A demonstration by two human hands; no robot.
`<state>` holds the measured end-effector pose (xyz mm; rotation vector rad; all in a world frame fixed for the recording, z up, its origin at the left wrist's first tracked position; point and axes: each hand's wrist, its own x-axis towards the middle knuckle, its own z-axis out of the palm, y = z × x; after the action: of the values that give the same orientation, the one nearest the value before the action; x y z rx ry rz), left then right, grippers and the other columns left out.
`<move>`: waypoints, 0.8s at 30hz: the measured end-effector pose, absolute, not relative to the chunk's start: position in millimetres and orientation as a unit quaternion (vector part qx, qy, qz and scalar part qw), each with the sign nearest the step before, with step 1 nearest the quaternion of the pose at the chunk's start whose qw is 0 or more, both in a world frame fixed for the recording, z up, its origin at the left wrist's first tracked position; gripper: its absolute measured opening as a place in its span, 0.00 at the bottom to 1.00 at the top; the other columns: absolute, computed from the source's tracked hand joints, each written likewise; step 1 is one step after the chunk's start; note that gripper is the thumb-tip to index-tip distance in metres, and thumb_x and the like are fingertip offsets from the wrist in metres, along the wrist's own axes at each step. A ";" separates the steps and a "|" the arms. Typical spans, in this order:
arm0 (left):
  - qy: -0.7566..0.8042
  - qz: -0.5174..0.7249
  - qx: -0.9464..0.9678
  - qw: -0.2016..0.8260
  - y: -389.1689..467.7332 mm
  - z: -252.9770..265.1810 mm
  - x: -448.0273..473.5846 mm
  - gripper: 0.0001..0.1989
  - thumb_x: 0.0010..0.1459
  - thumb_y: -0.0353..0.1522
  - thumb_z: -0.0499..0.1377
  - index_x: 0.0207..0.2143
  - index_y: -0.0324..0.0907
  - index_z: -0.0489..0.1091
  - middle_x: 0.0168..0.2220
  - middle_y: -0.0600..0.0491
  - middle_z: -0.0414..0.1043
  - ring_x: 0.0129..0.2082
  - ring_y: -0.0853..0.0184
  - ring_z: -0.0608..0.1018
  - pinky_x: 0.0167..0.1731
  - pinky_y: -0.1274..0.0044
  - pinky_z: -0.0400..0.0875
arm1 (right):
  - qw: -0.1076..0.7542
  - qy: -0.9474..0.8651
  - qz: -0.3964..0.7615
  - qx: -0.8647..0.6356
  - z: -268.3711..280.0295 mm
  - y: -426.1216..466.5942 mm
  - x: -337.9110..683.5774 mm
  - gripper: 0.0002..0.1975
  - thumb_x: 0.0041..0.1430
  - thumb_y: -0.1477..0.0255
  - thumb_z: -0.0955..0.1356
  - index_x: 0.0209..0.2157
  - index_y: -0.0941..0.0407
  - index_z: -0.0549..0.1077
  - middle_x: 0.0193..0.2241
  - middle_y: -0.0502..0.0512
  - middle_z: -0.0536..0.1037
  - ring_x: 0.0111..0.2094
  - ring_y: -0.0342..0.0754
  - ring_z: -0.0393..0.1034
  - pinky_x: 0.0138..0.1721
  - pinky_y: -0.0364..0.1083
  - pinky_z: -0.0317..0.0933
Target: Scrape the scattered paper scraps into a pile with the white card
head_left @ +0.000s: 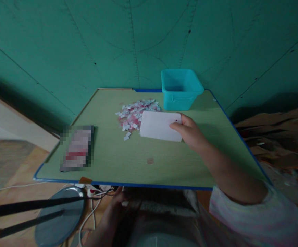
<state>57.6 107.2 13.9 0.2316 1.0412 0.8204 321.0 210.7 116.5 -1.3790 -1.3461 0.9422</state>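
My right hand (187,128) grips the right end of a thin white board (158,127) with rounded corners and a small dark hole near my thumb. The board is above the table, its left part covering the edge of a heap of small white and pink pieces (132,113). A few of those pieces lie loose at the front of the heap. Below the table's front edge, in shadow near my lap, is my left hand (119,199); its fingers are too dark to make out.
A turquoise plastic bin (179,99) stands at the back right of the pale green table (128,157). On the left lies a flat, pixelated rectangular item (77,149). A green wall (138,41) rises behind. Cables (91,212) and a round metal base (61,212) are at lower left.
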 end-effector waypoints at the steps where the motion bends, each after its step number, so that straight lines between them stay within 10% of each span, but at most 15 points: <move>1: 0.481 0.367 0.113 0.788 108.1 14.0 56.5 0.13 0.26 0.23 0.61 0.19 0.46 0.73 0.16 0.57 0.71 0.25 0.59 0.75 0.32 0.72 0.68 | 0.473 -0.549 0.397 -0.564 115.9 211.1 321.0 0.14 0.46 0.74 0.62 0.38 0.57 0.68 0.32 0.51 0.74 0.32 0.45 0.66 0.32 0.44 0.59; 24: 0.473 0.372 0.141 0.786 107.1 7.2 50.5 0.07 0.26 0.25 0.64 0.12 0.44 0.71 0.14 0.58 0.68 0.17 0.69 0.69 0.19 0.79 0.63 | 0.454 -0.444 0.559 -0.533 109.7 214.7 312.9 0.12 0.39 0.75 0.65 0.31 0.57 0.68 0.25 0.47 0.72 0.25 0.40 0.64 0.27 0.40 0.57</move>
<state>50.5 107.1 7.2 0.3037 1.0208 0.8013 312.9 214.7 109.7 -1.3162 -1.0958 1.3805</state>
